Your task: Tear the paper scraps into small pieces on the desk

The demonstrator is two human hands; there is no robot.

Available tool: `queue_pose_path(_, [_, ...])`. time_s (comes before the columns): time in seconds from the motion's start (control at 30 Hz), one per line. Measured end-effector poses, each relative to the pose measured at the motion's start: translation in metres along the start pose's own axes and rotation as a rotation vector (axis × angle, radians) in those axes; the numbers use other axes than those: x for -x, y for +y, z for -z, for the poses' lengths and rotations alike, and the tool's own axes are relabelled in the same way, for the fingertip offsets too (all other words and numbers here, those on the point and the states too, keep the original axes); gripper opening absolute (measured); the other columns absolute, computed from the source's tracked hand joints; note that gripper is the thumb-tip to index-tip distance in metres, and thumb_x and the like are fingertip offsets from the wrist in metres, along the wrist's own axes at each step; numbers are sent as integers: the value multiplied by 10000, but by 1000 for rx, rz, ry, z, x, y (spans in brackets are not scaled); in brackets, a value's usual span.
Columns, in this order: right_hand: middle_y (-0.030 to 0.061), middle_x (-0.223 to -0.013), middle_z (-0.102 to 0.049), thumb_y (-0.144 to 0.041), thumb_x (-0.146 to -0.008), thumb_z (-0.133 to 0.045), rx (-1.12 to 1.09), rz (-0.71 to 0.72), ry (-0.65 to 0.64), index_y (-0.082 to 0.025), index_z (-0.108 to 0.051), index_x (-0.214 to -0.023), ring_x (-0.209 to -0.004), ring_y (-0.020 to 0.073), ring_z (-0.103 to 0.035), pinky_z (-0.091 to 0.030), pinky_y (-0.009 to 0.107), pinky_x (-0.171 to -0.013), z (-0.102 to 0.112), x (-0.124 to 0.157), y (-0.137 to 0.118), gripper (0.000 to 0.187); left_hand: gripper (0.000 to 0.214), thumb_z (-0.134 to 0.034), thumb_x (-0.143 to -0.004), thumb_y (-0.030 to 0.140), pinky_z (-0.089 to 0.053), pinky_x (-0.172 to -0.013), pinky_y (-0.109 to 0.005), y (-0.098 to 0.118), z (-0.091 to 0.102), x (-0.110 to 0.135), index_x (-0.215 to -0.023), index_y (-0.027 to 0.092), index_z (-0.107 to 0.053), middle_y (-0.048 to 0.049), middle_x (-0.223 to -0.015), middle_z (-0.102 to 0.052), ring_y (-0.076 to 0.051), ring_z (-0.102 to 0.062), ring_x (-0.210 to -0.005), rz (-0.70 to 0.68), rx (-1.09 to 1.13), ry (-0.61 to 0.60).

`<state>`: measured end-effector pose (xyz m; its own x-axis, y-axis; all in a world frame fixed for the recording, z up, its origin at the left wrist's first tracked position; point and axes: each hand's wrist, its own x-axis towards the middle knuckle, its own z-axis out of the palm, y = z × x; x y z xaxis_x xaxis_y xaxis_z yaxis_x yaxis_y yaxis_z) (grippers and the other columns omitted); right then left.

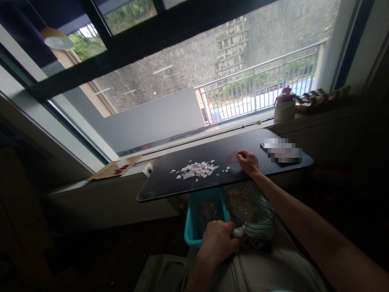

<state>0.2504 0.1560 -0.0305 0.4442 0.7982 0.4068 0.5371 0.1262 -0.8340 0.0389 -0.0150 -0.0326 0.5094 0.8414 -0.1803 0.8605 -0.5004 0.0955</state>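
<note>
My right hand (248, 163) is over the dark tabletop (170, 162), its fingers pinched together beside a red semicircular pattern (232, 158). Whatever the fingertips may hold is too small to make out. To the left lies a loose heap of small white paper pieces (199, 169), with a few strays around it. Below the table edge, my left hand (217, 239) is closed on the bunched rim of a striped cloth bag (258, 229) at my lap. Pale, glinting contents show inside the bag. Against that hand stands a turquoise bin (189, 227) with crumpled clear material inside.
A dark flat object with a blurred top (282, 152) lies at the table's right. On the windowsill stand a pale jug with a purple lid (285, 106) and a slatted rack (319, 99). A brown paper sheet (106, 170) rests left, near the radiator (139, 169).
</note>
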Motion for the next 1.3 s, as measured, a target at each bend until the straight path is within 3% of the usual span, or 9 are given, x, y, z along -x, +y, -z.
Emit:
queue_pose_path(0.2, [7,-598,-659,-340,-685,-514,3,8,-59,-219,-685,-645,-601,151,-582,-404,232,-549,0,1,1,213,431,-453,-826,580,-385,-655,-276,2,1,0,-864,213,-677,-63,-819,-673,-245,-618,-815,17,2,-12])
queue_pose_path(0.4, [1,-655,-687,-311,-687,-508,-24,38,-128,-221,-705,-757,-640,149,-603,-421,230,-582,0,2,-2,228,409,-467,-825,567,-382,-656,-272,0,-1,0,-867,218,-676,-54,-814,-671,-236,-614,-797,3,9,-3])
queue_pose_path(0.6, [3,-582,-660,-308,-698,-498,-18,48,-165,-208,-683,-642,-599,147,-585,-397,228,-537,-1,2,-2,218,442,-443,-826,591,-378,-642,-280,0,0,-1,-859,215,-673,-61,-807,-671,-241,-616,-797,-9,-1,1])
queue_pose_path(0.73, [12,-673,-691,-293,-703,-510,-41,83,-199,-201,-699,-746,-661,156,-610,-430,235,-593,-1,0,1,215,438,-431,-835,585,-372,-618,-279,-1,-2,0,-842,216,-665,-56,-787,-670,-235,-619,-770,-26,-2,20])
queue_pose_path(0.87, [3,-714,-704,-279,-667,-583,-65,151,-306,-204,-704,-755,-679,153,-623,-454,235,-641,10,1,8,167,404,-459,-827,569,-369,-603,-275,-3,-4,0,-830,219,-659,-47,-784,-668,-231,-617,-761,-30,-4,36])
queue_pose_path(1.0, [32,-745,-703,-309,-693,-583,-54,179,-323,-177,-704,-788,-695,162,-617,-458,257,-666,26,3,17,202,402,-465,-825,566,-371,-613,-270,-2,-4,-1,-814,212,-656,-49,-775,-665,-226,-614,-753,-36,17,47])
queue_pose_path(1.3, [6,-652,-659,-365,-726,-592,-49,310,-465,-170,-711,-782,-580,128,-529,-421,241,-573,46,25,13,236,402,-464,-825,567,-378,-610,-272,-3,-4,-1,-816,217,-663,-48,-765,-667,-232,-621,-751,-47,0,58])
